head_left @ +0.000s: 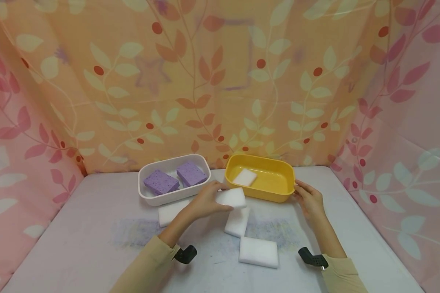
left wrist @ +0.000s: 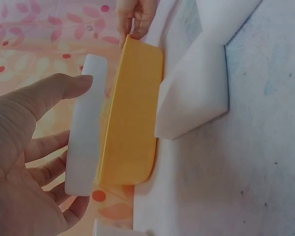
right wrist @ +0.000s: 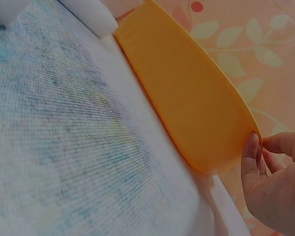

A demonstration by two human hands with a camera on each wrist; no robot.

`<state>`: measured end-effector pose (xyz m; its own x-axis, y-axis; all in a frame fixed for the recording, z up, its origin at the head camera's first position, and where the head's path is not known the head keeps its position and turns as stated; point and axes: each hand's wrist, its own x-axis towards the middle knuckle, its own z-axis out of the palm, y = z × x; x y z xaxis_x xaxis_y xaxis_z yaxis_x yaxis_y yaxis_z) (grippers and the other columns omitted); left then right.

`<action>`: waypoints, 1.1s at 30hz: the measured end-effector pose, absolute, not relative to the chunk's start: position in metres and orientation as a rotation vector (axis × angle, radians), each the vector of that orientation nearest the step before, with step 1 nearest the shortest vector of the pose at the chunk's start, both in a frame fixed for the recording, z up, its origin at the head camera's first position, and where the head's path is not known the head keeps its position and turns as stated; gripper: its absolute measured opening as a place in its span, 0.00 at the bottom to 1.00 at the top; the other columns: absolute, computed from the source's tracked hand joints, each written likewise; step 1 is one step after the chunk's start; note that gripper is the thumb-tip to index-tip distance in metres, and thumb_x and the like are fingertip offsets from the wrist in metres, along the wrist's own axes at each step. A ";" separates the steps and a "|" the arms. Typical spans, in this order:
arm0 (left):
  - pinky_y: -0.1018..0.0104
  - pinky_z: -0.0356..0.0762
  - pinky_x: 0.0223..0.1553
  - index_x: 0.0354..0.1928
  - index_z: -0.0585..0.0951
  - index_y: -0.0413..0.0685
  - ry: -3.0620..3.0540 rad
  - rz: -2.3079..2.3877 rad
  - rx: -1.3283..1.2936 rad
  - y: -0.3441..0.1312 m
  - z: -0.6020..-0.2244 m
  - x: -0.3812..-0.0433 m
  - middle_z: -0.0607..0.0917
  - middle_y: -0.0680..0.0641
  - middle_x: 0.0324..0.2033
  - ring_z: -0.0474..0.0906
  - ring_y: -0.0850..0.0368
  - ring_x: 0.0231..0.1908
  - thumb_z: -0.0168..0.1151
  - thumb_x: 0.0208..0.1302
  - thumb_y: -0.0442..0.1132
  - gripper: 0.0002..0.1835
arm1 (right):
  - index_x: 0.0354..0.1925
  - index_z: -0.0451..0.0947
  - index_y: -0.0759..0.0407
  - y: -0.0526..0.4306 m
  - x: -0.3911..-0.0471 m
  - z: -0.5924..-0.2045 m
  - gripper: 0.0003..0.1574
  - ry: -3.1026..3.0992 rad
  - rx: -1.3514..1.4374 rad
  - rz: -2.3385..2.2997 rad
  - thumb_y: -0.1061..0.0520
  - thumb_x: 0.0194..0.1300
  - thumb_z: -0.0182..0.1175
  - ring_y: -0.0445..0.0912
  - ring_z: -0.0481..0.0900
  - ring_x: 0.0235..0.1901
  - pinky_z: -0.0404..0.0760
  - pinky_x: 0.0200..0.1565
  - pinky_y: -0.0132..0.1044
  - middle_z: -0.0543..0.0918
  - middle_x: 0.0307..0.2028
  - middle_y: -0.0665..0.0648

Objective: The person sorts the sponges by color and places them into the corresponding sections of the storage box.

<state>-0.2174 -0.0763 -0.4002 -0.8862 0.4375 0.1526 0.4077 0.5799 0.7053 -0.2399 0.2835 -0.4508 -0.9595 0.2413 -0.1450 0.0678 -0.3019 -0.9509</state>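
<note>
As the head view shows, a white sponge [head_left: 232, 197] is grasped in the left grip [head_left: 204, 202], lifted off the surface [head_left: 77, 228] at the near left corner of the yellow tray [head_left: 273, 179]. We see a flat rectangular block with softened corners, plain white and smooth-faced. In the left wrist view we meet it edge-on, as a narrow pale strip, the thumb lying near one end and the fingers spread toward the other. Whether it touches the tray we cannot tell.

The right grip [head_left: 309, 200] pinches the rim at the tray's right end, thumb and fingers on opposite sides. Inside the tray, toward its left end, we note a smaller-looking white block [head_left: 245, 177].

Three similar blocks lie below: one [head_left: 172, 213] just in front of the white tray [head_left: 168, 199], partly hidden by the left arm; a second [head_left: 237, 223] beneath the held sponge; a third [head_left: 258, 252] nearest us, close to the second's corner. In the white tray we find two purple sponges [head_left: 161, 182], dark-speckled and thicker. Bluish stains [head_left: 135, 232] mark the surface.
</note>
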 end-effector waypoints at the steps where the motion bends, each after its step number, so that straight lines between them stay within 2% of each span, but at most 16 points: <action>1: 0.51 0.78 0.58 0.60 0.85 0.40 2.763 1.208 0.741 -0.075 -0.399 -0.218 0.83 0.44 0.51 0.77 0.49 0.52 0.84 0.54 0.43 0.32 | 0.51 0.86 0.52 0.283 -0.240 -0.451 0.11 -1.785 -0.399 2.417 0.62 0.78 0.59 0.39 0.84 0.39 0.85 0.47 0.25 0.87 0.37 0.45; 6: 0.51 0.80 0.59 0.62 0.84 0.41 2.769 1.185 0.714 -0.068 -0.396 -0.225 0.83 0.42 0.52 0.77 0.49 0.52 0.83 0.55 0.45 0.33 | 0.48 0.87 0.50 0.283 -0.240 -0.450 0.12 -1.774 -0.398 2.420 0.63 0.78 0.59 0.39 0.84 0.39 0.86 0.47 0.26 0.87 0.37 0.45; 13: 0.49 0.80 0.61 0.63 0.83 0.40 2.775 1.137 0.708 -0.058 -0.391 -0.233 0.83 0.42 0.55 0.78 0.48 0.53 0.82 0.57 0.48 0.34 | 0.50 0.87 0.52 0.283 -0.240 -0.450 0.12 -1.773 -0.404 2.413 0.63 0.78 0.59 0.39 0.84 0.39 0.85 0.46 0.26 0.87 0.37 0.45; 19: 0.47 0.76 0.66 0.63 0.82 0.39 2.772 1.136 0.706 -0.047 -0.391 -0.241 0.82 0.40 0.59 0.76 0.45 0.60 0.80 0.59 0.48 0.34 | 0.48 0.88 0.51 0.282 -0.240 -0.450 0.12 -1.779 -0.403 2.408 0.63 0.78 0.60 0.38 0.84 0.38 0.86 0.46 0.26 0.87 0.36 0.45; 24: 0.47 0.74 0.69 0.63 0.82 0.37 2.771 1.128 0.730 -0.038 -0.388 -0.247 0.82 0.38 0.59 0.76 0.42 0.61 0.79 0.60 0.46 0.33 | 0.49 0.87 0.51 0.281 -0.240 -0.450 0.11 -1.784 -0.400 2.401 0.63 0.77 0.60 0.38 0.85 0.37 0.86 0.46 0.26 0.87 0.36 0.45; 33: 0.46 0.75 0.65 0.63 0.82 0.37 2.780 1.122 0.730 -0.024 -0.386 -0.257 0.83 0.38 0.58 0.76 0.43 0.59 0.80 0.59 0.47 0.33 | 0.51 0.86 0.52 0.281 -0.240 -0.448 0.11 -1.804 -0.403 2.400 0.62 0.78 0.59 0.37 0.84 0.37 0.86 0.46 0.25 0.87 0.36 0.44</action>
<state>-0.2570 -0.0237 -0.3856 -0.8866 0.4463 0.1216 0.4057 0.6239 0.6679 -0.2400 0.2805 -0.4479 -0.9583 0.2471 -0.1433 0.0690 -0.2865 -0.9556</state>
